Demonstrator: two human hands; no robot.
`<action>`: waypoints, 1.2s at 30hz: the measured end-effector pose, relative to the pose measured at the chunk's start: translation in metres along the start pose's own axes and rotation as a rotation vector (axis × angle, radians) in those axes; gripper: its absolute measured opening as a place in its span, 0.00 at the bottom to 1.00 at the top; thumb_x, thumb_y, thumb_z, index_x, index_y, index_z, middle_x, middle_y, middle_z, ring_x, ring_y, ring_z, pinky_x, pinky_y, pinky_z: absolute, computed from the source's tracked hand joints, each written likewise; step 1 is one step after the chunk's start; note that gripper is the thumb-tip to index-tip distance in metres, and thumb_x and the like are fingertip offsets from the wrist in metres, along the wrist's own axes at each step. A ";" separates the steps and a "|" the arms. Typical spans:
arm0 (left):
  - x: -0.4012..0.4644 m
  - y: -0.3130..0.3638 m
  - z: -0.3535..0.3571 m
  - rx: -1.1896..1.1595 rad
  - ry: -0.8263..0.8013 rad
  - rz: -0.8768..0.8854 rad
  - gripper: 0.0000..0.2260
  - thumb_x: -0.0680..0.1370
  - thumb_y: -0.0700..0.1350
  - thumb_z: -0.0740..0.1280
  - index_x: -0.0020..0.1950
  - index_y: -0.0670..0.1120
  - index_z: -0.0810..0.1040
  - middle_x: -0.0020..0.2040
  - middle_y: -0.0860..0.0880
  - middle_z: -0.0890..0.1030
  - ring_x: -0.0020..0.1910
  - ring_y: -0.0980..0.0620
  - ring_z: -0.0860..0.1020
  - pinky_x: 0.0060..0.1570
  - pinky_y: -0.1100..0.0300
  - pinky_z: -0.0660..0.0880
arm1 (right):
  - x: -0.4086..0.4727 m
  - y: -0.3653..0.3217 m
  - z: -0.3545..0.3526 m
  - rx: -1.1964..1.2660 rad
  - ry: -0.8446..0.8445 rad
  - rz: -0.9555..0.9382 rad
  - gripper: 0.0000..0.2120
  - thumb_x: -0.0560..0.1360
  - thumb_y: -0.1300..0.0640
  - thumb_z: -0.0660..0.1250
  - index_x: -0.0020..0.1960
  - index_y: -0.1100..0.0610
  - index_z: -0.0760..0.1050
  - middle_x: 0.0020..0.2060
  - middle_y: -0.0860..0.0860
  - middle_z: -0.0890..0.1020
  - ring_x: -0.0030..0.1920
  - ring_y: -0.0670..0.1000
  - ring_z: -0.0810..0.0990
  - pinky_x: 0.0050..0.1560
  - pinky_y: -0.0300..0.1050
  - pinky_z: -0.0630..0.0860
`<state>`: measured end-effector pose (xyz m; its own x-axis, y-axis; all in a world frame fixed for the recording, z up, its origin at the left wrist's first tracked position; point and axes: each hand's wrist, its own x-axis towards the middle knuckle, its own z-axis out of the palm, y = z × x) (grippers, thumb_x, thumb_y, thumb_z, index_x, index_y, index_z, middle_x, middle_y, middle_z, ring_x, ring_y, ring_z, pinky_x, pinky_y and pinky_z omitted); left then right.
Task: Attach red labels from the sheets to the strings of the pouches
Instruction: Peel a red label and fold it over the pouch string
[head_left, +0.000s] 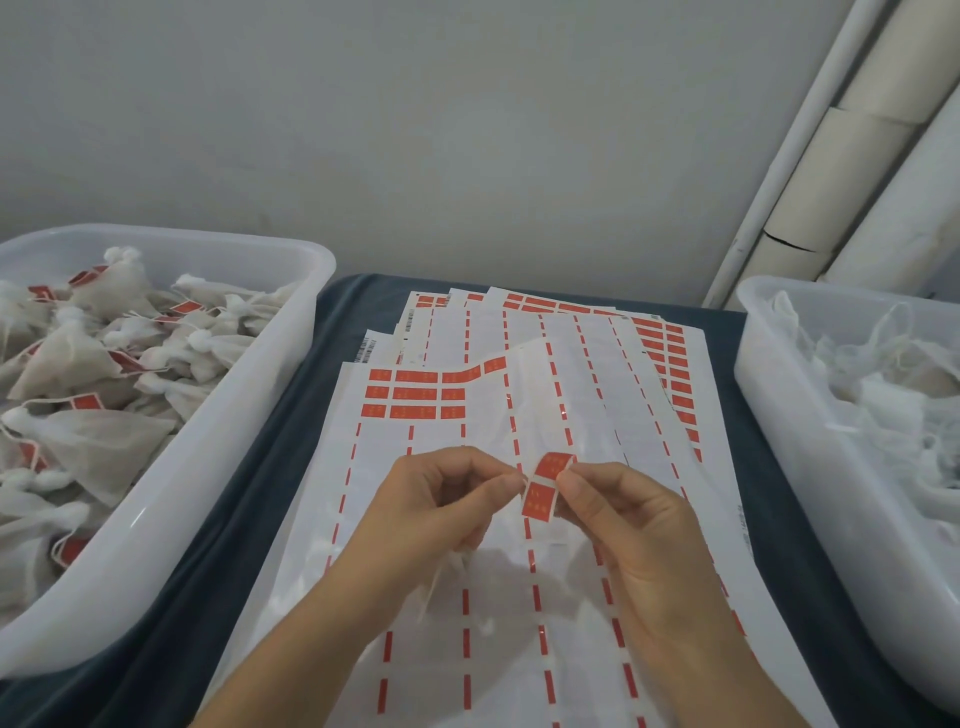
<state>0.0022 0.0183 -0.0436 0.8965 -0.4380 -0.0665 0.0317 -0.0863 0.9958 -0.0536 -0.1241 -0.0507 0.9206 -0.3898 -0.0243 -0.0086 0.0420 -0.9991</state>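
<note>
A red label (545, 486) hangs bent between my two hands above the label sheets. My right hand (618, 530) pinches its upper right edge with thumb and forefinger. My left hand (441, 504) pinches a thin string beside the label's left edge, and a white pouch (447, 577) hangs from under its palm. The top sheet (467, 545) lies on the dark cloth, mostly peeled, with a few rows of red labels (415, 395) left at its upper left.
A white bin (291, 322) at the left holds several pouches with red labels on their strings. A second white bin (769, 415) at the right holds unlabelled pouches and loose strings. More label sheets (597, 322) fan out behind. White pipes (857, 156) lean in the right corner.
</note>
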 end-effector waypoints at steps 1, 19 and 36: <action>0.000 0.000 0.000 0.002 0.003 0.003 0.07 0.62 0.55 0.68 0.36 0.56 0.83 0.26 0.53 0.77 0.25 0.59 0.72 0.29 0.71 0.71 | 0.000 0.000 -0.001 -0.023 0.003 -0.012 0.12 0.62 0.49 0.69 0.43 0.52 0.81 0.37 0.44 0.85 0.40 0.44 0.83 0.36 0.26 0.74; -0.001 -0.005 0.005 0.092 0.061 0.100 0.09 0.59 0.60 0.66 0.32 0.58 0.82 0.31 0.55 0.81 0.29 0.59 0.76 0.30 0.73 0.72 | 0.000 0.007 0.003 0.060 -0.176 0.078 0.13 0.63 0.52 0.70 0.46 0.55 0.82 0.40 0.50 0.85 0.45 0.50 0.83 0.43 0.35 0.78; -0.002 0.000 0.004 0.108 0.008 0.047 0.09 0.64 0.55 0.66 0.36 0.51 0.80 0.25 0.55 0.77 0.24 0.60 0.73 0.29 0.72 0.70 | 0.000 0.001 -0.001 -0.063 -0.058 -0.070 0.10 0.62 0.51 0.68 0.42 0.53 0.81 0.34 0.41 0.84 0.38 0.38 0.82 0.32 0.24 0.72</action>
<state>-0.0014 0.0160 -0.0439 0.8993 -0.4369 -0.0187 -0.0581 -0.1618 0.9851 -0.0544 -0.1246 -0.0521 0.9408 -0.3358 0.0457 0.0336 -0.0418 -0.9986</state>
